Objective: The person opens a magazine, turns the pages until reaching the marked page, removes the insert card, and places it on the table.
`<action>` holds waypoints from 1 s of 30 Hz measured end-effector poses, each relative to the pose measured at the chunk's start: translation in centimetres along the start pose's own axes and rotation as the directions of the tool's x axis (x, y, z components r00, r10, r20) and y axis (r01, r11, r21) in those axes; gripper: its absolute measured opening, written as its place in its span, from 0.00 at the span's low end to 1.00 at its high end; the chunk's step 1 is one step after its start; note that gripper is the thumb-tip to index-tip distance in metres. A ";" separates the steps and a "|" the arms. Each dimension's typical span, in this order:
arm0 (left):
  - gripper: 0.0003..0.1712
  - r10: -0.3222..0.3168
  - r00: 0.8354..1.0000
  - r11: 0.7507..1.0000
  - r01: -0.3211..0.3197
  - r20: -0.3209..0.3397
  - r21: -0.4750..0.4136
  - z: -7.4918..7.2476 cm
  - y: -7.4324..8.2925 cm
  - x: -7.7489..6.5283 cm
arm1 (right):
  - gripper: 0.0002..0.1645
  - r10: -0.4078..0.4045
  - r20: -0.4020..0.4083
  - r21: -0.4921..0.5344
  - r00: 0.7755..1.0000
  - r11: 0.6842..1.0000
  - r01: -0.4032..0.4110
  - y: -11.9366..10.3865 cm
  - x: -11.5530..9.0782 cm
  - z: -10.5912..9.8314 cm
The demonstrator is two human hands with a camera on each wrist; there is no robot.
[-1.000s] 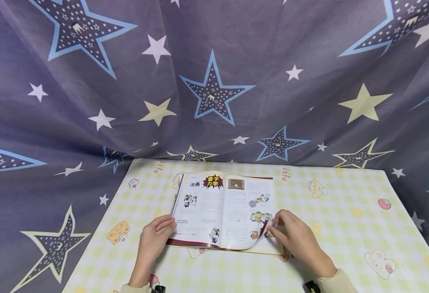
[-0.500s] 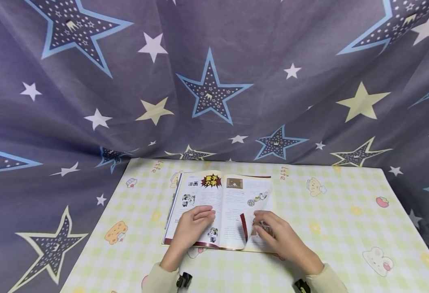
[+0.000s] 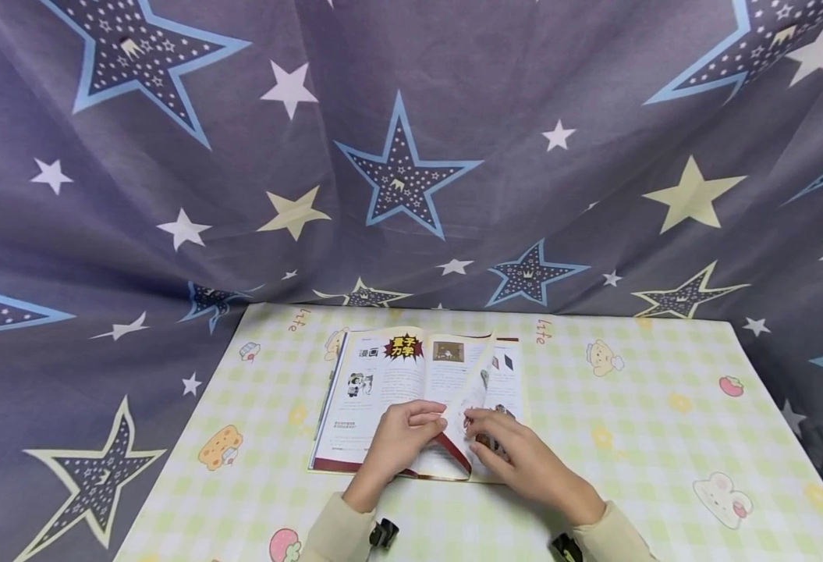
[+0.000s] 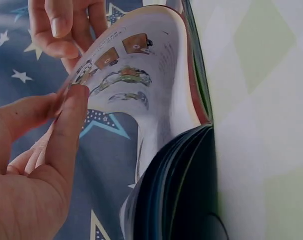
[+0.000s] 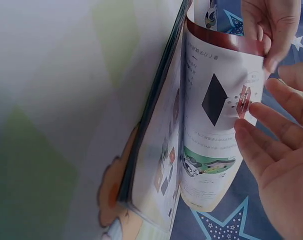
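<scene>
An open magazine (image 3: pixel 367 400) with colourful comic pictures and Chinese print lies on the table, and one page (image 5: pixel 201 135) is lifted off its right side in a curve. My left hand (image 3: pixel 406 439) pinches the edge of this page between thumb and fingers, as the left wrist view shows. Close by on the page's right, my right hand (image 3: pixel 526 464) has its fingers spread and loosely bent; in the right wrist view its fingertips (image 5: pixel 241 125) are at the page's printed face, not gripping it. Part of the lower pages is hidden behind the hands.
A pale green checked cloth (image 3: pixel 636 437) with cartoon prints covers the table. Behind it hangs a dark purple curtain (image 3: pixel 509 94) patterned with stars. Each wrist carries a small black device (image 3: pixel 384 534) by the cream sleeve (image 3: pixel 341 531).
My left hand has moved right from the magazine's left edge to the lifted page and pinched it. The right hand has shifted left, bringing the page over, and has loosened its fingers.
</scene>
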State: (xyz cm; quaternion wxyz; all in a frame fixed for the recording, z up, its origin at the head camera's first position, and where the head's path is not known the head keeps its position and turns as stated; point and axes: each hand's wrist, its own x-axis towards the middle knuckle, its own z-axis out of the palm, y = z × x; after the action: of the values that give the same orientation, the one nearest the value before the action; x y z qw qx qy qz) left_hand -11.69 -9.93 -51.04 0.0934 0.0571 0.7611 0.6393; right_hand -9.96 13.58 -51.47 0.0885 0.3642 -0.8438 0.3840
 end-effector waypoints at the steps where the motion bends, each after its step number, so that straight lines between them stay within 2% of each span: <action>1: 0.14 -0.006 1.000 1.000 0.006 -0.006 0.005 -0.1 -0.1 0.0 | 0.07 0.005 0.003 -0.005 1.000 1.000 -0.004 0.0 0.0 0.0; 3: 0.14 -0.009 1.000 1.000 0.009 -0.029 0.004 -0.6 -0.3 -0.2 | 0.08 0.029 0.018 -0.011 0.999 1.000 -0.029 0.0 0.0 0.0; 6: 0.15 -0.026 0.996 1.000 0.025 -0.081 -0.008 -1.8 -0.8 -0.6 | 0.12 0.106 0.069 -0.037 0.992 0.994 -0.104 0.0 -0.1 0.0; 10: 0.15 -0.061 0.981 0.998 0.060 -0.186 -0.009 -4.2 -1.5 -1.6 | 0.22 0.202 0.176 -0.121 0.963 0.976 -0.183 0.3 -0.4 0.0; 12: 0.14 -0.076 0.967 0.997 0.077 -0.245 -0.004 -5.4 -1.7 -2.1 | 0.28 0.206 0.222 -0.173 0.953 0.970 -0.169 0.5 -0.6 0.1; 16: 0.13 -0.123 0.928 0.991 0.135 -0.351 0.009 -7.8 -2.2 -3.3 | 0.38 0.177 0.279 -0.246 0.944 0.963 -0.108 0.9 -1.1 0.2; 20: 0.13 -0.152 0.895 0.981 0.187 -0.419 0.042 -9.7 -2.7 -4.4 | 0.44 0.212 0.322 -0.281 0.923 0.952 -0.121 0.9 -1.4 0.3; 22: 0.14 -0.163 0.882 0.977 0.208 -0.443 0.055 -10.4 -2.9 -5.0 | 0.44 0.229 0.331 -0.294 0.915 0.947 -0.130 0.8 -1.3 0.4; 25: 0.14 -0.189 0.861 0.969 0.243 -0.472 0.055 -11.4 -3.3 -5.7 | 0.42 0.219 0.323 -0.306 0.921 0.945 -0.117 0.7 -1.3 0.4; 30: 0.15 -0.215 0.848 0.964 0.265 -0.484 0.036 -12.6 -3.7 -6.4 | 0.37 0.199 0.325 -0.311 0.924 0.946 -0.095 0.7 -1.3 0.2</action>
State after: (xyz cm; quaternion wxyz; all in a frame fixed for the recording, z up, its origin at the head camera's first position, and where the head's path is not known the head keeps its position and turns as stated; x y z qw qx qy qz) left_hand -7.99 -24.00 -52.15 -0.0204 -0.1926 0.7932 0.5774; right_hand -9.46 14.43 -52.61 -0.0411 0.3450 -0.9181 0.1907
